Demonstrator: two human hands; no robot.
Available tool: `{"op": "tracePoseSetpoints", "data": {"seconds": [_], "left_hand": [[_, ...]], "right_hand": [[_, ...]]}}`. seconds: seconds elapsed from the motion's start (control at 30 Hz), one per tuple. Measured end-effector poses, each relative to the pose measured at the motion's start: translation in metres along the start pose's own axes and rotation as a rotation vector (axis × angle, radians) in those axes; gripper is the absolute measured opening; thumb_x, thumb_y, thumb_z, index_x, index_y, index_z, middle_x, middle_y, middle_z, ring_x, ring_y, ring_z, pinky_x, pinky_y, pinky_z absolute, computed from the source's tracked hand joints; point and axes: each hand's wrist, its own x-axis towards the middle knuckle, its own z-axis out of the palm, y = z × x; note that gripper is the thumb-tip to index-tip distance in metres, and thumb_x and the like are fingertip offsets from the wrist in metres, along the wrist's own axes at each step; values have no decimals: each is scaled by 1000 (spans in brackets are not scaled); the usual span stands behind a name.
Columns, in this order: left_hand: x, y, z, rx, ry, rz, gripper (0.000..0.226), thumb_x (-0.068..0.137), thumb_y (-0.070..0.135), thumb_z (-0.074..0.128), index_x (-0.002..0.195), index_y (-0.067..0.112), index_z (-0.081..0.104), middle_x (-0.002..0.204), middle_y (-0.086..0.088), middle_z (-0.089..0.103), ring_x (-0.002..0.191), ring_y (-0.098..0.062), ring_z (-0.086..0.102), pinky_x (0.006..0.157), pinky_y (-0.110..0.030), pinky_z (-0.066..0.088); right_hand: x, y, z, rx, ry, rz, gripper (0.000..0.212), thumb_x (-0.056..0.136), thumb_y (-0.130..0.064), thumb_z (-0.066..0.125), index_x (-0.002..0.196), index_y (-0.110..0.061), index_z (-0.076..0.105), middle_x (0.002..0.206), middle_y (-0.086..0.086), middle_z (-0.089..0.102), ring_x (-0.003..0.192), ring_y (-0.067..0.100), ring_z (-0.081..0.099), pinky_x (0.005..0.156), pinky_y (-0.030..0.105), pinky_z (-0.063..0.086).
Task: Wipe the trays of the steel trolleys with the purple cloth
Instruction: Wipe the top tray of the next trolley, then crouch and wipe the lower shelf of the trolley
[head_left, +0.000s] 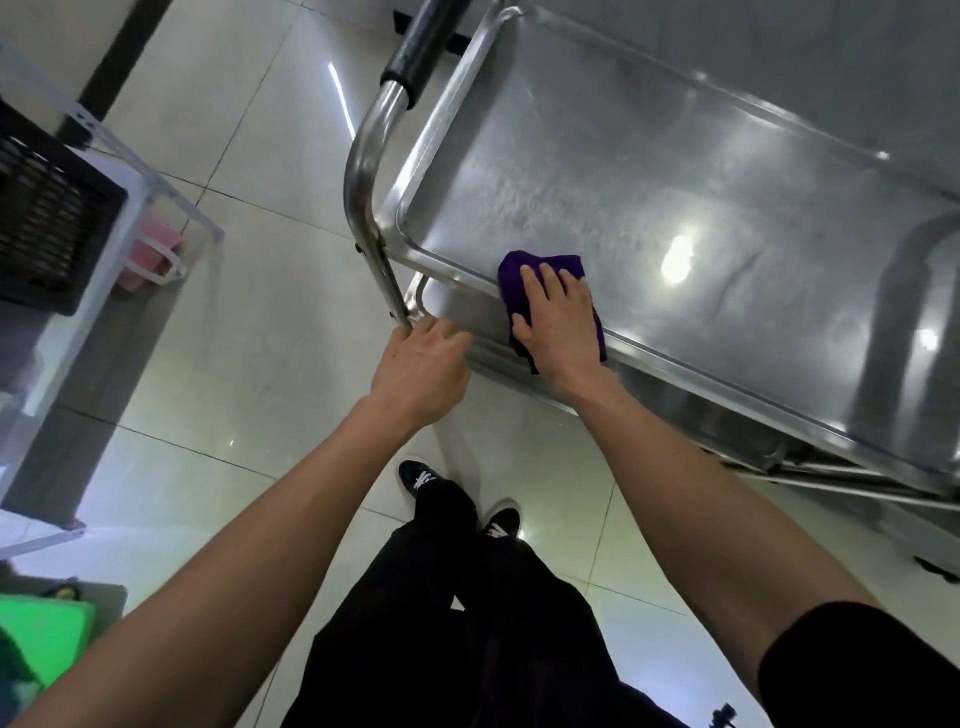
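A steel trolley stands in front of me, its shiny top tray (649, 171) filling the upper right of the head view. The purple cloth (519, 267) lies bunched on the tray's near left corner, draped over the rim. My right hand (558, 322) presses flat on the cloth, fingers spread. My left hand (421, 369) is curled around the trolley's steel frame tube (363, 197) just below that corner. The tube bends up to a black handle grip (423, 47). A lower tray is mostly hidden under the top one.
A white shelf frame (150, 192) with a black slatted crate (47, 218) stands at the left, a pink object (150, 254) below it. Something green (41, 639) lies at the bottom left. My legs and shoes (457, 504) are on the tiled floor.
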Motion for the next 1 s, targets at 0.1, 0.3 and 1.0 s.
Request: {"op": "tracePoseSetpoints", "data": {"seconds": [0.1,0.3,1.0], "left_hand": [[-11,16,11,-21,-28,-3,37,96,26,45,129,20,59,133,-5,58,126,-27,48,100,-46,40],[-51,33,34,-66,-85,-38,41,97,27,46,136,21,55,139,-2,55,129,-25,45,101,-46,40],[-6,-110,134,-103,-170,43,46,100,30,46,145,22,49,148,1,50,138,-24,40,106,-46,39]], "right_hand": [[-17,19,2,5,55,33,61,98,-33,49,153,-16,29,156,12,36,141,36,32,115,49,28],[-57,57,-2,131,159,48,54,96,-29,52,147,-14,41,142,9,53,123,34,48,102,47,38],[-66,-41,171,558,126,310,52,97,-19,54,148,-20,42,131,3,59,116,21,54,100,39,45]]}}
